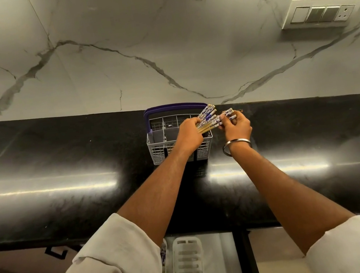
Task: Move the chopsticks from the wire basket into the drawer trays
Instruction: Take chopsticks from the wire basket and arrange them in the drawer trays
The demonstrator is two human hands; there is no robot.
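The head camera looks down on a glossy black desk [64, 175] set against a marble-veined wall [137, 38], with a switch panel [319, 13] at upper right. At the back of the desk, touching the wall, stands a grey wire basket [160, 149] with a purple handle [170, 107] and inner dividers. The left and middle compartments that show look bare; the right part of the basket is hidden behind the hands, so its contents cannot be told.

Both arms reach out over the basket, pale sleeves rolled up to the elbows. The left hand [189, 137] has its grip clenched around a bundle of chopsticks [206, 118], wooden sticks with blue-and-white patterned tops that fan up and to the right above the basket's right rear corner. The right hand [238, 127], with a metal bangle [236, 143] on its wrist, grasps the patterned ends of the lower sticks, fingers pinched around them just beside the left hand. The chopsticks lie between the two hands, above the basket's right side.

At the bottom edge, below the front of the desk, an open drawer [224, 259] shows a white slotted tray [189, 269]; a bit of blue-and-white pattern peeks out at its left, beside the left sleeve
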